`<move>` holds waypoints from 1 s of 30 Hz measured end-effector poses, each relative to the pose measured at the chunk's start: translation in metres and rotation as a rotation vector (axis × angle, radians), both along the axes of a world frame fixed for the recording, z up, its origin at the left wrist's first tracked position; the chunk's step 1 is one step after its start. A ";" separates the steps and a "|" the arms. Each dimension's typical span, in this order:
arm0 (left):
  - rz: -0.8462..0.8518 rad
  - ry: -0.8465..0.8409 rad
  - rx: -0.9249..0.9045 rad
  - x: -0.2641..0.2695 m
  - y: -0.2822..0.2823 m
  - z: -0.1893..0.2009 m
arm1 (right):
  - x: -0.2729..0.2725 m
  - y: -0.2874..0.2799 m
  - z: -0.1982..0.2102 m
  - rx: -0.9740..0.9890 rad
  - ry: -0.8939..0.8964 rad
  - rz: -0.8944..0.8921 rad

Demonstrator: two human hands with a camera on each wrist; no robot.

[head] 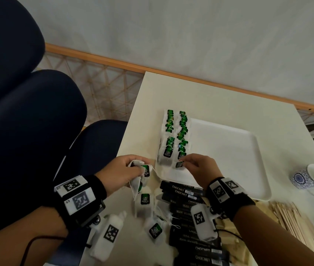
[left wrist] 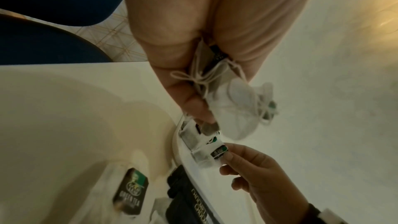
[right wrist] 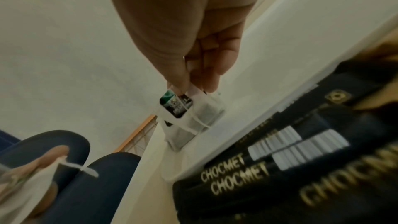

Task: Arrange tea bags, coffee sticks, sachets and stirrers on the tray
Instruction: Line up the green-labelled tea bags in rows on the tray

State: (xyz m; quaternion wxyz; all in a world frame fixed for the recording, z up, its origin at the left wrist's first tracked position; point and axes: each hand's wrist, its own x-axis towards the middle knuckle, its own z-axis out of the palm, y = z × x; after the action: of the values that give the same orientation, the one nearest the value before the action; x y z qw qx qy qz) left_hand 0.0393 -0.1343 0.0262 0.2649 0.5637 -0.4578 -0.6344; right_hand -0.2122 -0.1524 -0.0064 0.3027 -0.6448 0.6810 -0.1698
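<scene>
At mid-frame, the right hand (head: 198, 166) pinches a green tea bag (head: 179, 164) by its tag, setting it at the near end of the rows (head: 175, 135) on the white tray (head: 229, 150), likely extending them. The left hand (head: 121, 171) clutches a spare bunch of tea bags (head: 139, 175) as supply.

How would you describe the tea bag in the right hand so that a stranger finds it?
Find the white tray; two rows of green tea bags run along its left edge. At the near end of the right row, the right hand pinches one tea bag, the only one held there.

White tray (head: 229, 150) (green-tagged tea bags (head: 175, 131))
</scene>
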 end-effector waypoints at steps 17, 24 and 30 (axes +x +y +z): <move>0.025 -0.025 0.019 0.001 -0.007 -0.001 | -0.007 -0.010 0.002 -0.189 0.034 -0.074; 0.037 -0.019 0.022 0.005 0.005 -0.003 | 0.037 0.048 0.005 -0.010 0.154 0.424; 0.060 -0.010 0.037 0.012 0.023 -0.007 | 0.067 0.070 -0.010 0.010 0.234 0.524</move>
State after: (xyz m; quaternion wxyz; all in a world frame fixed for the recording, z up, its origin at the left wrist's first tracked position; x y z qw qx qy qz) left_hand 0.0509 -0.1118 0.0190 0.2708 0.5853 -0.4303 -0.6316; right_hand -0.1451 -0.0826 -0.0159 0.2590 -0.8123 0.5225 -0.0070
